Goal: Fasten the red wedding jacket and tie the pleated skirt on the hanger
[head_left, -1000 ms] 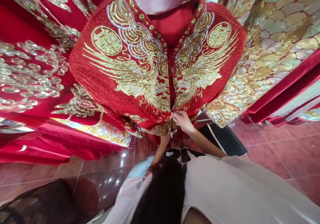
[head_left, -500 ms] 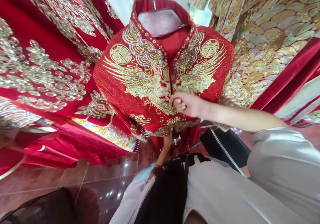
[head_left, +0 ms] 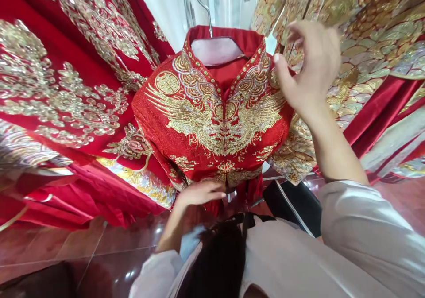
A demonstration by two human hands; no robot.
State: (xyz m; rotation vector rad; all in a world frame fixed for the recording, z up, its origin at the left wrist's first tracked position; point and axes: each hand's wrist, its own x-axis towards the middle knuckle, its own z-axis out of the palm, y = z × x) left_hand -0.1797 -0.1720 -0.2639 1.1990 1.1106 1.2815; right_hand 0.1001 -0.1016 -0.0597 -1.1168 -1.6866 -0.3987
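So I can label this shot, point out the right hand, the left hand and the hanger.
Right hand (head_left: 308,63): head view, middle of the raised hand.
Left hand (head_left: 199,194): head view, middle of the hand.
Hanger (head_left: 215,51): head view, pale body inside the collar.

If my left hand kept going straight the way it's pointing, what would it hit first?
Your left hand points across just under the hem of the red embroidered jacket, so it would probably meet the red cloth hanging below that hem first, though depth is hard to judge here.

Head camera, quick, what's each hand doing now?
Left hand: open, empty, at the hem of the red embroidered jacket.
Right hand: open, empty, beside the jacket's shoulder.
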